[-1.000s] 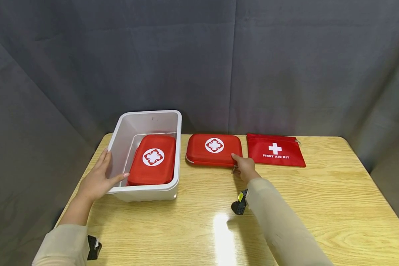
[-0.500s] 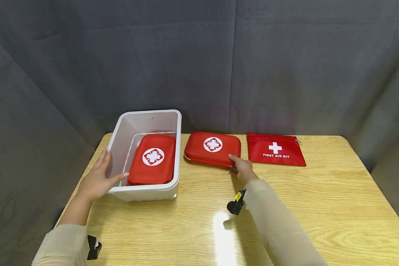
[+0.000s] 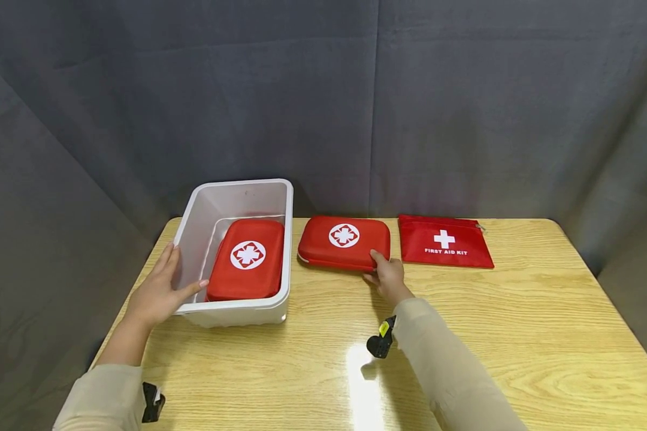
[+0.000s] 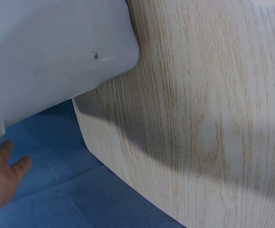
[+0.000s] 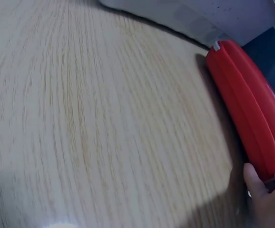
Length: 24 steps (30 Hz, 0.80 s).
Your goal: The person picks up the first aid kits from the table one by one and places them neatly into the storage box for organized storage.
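Note:
My left hand holds the near-left corner of a white plastic bin, thumb over the rim on the inside and fingers along the outer left side. Inside the bin lies a red hard-shell first aid case with a white cross emblem. My right hand pinches the near-right corner of a second red first aid case, thumb on top and fingers underneath. The right wrist view shows this case's zipped side and the thumb by the zipper pull.
A flat red pouch marked FIRST AID KIT lies to the right of the second case. Everything stands on a light wooden table. Behind it hangs a dark grey curtain.
The second case has shifted slightly left and tilted a little, with the right hand moving along with it. The left hand, bin and pouch look unmoved.

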Each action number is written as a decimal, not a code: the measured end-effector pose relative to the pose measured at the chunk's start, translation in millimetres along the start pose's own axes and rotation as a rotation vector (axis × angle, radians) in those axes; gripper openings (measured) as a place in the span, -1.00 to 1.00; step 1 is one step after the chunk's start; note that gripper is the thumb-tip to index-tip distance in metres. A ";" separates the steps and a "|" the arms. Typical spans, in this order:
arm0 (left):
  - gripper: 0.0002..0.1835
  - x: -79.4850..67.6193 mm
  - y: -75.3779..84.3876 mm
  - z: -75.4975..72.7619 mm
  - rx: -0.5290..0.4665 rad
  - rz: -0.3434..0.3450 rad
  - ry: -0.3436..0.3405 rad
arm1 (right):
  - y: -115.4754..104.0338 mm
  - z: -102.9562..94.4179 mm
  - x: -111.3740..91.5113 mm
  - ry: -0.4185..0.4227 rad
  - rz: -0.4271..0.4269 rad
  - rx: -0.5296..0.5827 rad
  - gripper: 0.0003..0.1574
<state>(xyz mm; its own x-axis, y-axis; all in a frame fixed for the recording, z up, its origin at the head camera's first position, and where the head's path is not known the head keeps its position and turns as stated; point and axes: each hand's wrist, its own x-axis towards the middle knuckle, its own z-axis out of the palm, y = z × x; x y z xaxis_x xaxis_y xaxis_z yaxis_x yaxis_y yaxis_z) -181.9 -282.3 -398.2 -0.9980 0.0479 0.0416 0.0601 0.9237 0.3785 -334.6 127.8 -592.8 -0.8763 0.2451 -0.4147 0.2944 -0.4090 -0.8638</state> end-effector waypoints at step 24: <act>0.05 0.5 -0.5 -0.3 -0.003 0.028 0.005 | -67.4 6.6 -82.1 -0.010 -0.187 0.156 -0.26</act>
<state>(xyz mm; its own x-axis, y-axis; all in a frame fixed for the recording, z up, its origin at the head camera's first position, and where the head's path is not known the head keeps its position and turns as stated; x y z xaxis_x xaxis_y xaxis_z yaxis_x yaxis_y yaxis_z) -182.5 -282.9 -398.1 -0.9958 0.0716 0.0572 0.0880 0.9210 0.3796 -285.0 129.4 -498.6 -0.9142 0.3205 -0.2481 0.0651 -0.4881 -0.8704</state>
